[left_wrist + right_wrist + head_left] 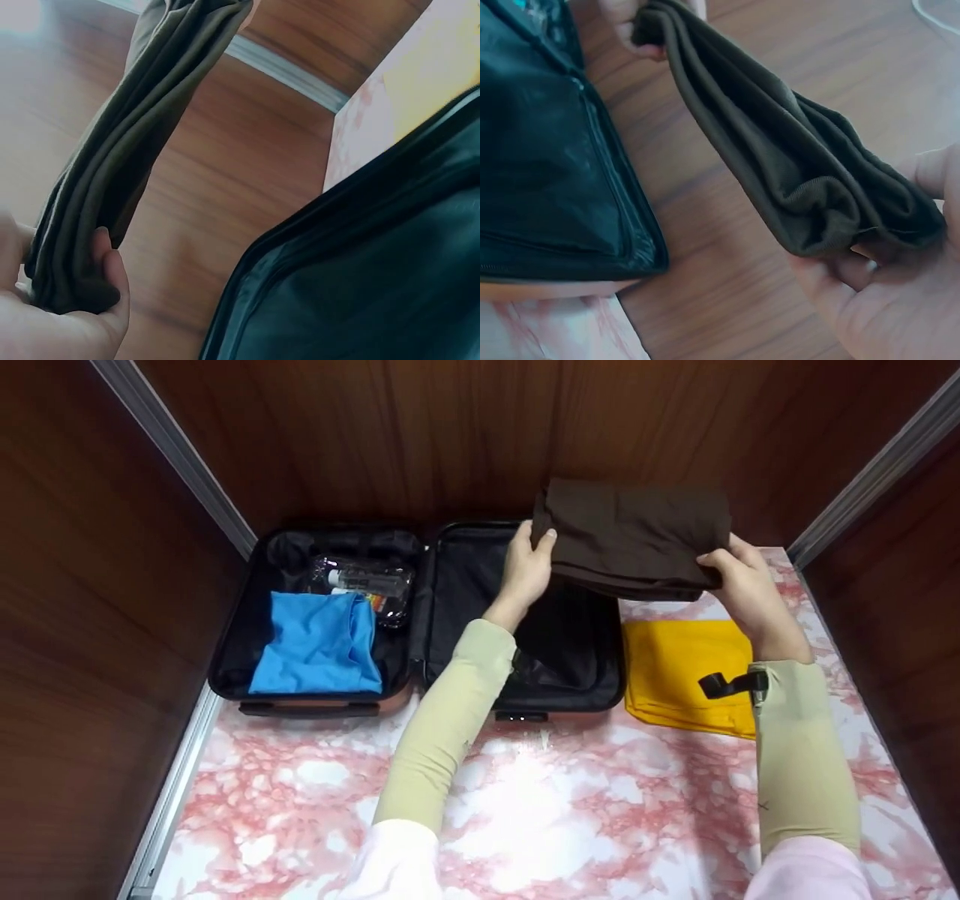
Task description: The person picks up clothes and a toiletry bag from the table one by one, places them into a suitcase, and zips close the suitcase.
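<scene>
A folded dark brown cloth is held up in the air between both hands, above the right part of an open suitcase. My left hand pinches its left end, thumb on the upper face. At the opposite end my right hand grips the cloth the same way. Both wrist views show the cloth's stacked layers edge-on, with fingers curled under them. Below the right hand, a folded yellow cloth lies on the marbled surface beside the suitcase.
In the suitcase's left half lie a folded blue cloth and a clear pouch with small bottles. The right half has a black lining. Brown wood-look panels stand behind and at both sides. Pink-and-white marbled surface spreads in front.
</scene>
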Motion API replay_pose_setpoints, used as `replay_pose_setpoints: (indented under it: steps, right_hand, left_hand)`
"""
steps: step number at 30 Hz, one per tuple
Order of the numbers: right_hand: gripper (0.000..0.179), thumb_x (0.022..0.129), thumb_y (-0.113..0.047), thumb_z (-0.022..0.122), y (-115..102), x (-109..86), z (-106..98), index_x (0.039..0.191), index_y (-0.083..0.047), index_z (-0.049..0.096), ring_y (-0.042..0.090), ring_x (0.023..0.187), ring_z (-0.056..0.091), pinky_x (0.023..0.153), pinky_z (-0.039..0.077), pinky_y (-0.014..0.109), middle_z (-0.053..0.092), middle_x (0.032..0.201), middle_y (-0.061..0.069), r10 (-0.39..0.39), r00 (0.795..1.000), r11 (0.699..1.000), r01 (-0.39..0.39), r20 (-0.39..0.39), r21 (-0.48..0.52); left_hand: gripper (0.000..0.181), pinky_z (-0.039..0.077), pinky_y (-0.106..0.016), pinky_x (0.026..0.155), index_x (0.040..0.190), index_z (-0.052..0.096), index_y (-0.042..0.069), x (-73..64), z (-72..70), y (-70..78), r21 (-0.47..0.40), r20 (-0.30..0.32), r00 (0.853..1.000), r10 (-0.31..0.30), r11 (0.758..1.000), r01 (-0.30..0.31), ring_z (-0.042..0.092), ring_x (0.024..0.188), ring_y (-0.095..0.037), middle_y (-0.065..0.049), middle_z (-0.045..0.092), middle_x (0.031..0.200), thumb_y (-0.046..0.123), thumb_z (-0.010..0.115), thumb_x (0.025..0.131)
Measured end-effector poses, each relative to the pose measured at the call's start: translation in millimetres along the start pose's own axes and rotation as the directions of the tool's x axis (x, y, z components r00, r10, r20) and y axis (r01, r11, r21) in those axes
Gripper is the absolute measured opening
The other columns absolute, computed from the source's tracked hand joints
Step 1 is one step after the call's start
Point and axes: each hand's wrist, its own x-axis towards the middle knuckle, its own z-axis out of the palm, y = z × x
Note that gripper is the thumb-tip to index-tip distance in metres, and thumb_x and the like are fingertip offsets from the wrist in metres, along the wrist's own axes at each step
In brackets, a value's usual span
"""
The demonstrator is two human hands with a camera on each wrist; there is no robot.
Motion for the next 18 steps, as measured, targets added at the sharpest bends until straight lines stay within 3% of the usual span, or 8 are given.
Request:
replay_pose_setpoints:
  steps: [8,14,18]
  right_hand:
    - [0.030,0.101,0.001,0.047,6.8,8.8,16.9,0.128,0.003,0.060,0.022,0.095,0.061,0.086,0.054,0.025,0.055,0.124,0.016,-0.026,0.999,0.995,0.024,0.023,0.094]
    - [0.032,0.102,0.000,0.052,10.1,14.2,26.3,0.134,0.002,0.057,0.023,0.093,0.061,0.086,0.053,0.025,0.057,0.122,0.019,-0.106,0.989,0.994,0.105,0.099,0.009]
    - [0.036,0.102,-0.002,0.059,9.7,16.8,34.8,0.137,0.001,0.055,0.025,0.095,0.062,0.089,0.054,0.026,0.059,0.121,0.020,-0.131,0.987,0.991,0.132,0.095,-0.007]
  left_hand:
    - [0.052,0.029,-0.019,0.110,0.154,0.037,-0.001,4.0,-24.5,4.8,0.058,-0.010,1.000,0.018,0.998,-0.018,0.036,0.144,-0.018,-0.014,0.041,0.157,0.021,0.049,0.109]
    - [0.049,0.032,-0.018,0.108,0.150,0.042,-0.005,10.0,-43.6,7.8,0.052,-0.027,0.998,0.058,0.997,-0.057,0.042,0.140,-0.019,-0.016,0.047,0.152,0.016,0.053,0.107]
    - [0.051,0.030,-0.018,0.110,0.151,0.041,-0.006,14.0,-58.4,12.2,0.063,-0.025,0.998,0.055,0.997,-0.053,0.039,0.142,-0.019,-0.018,0.044,0.154,0.016,0.055,0.106]
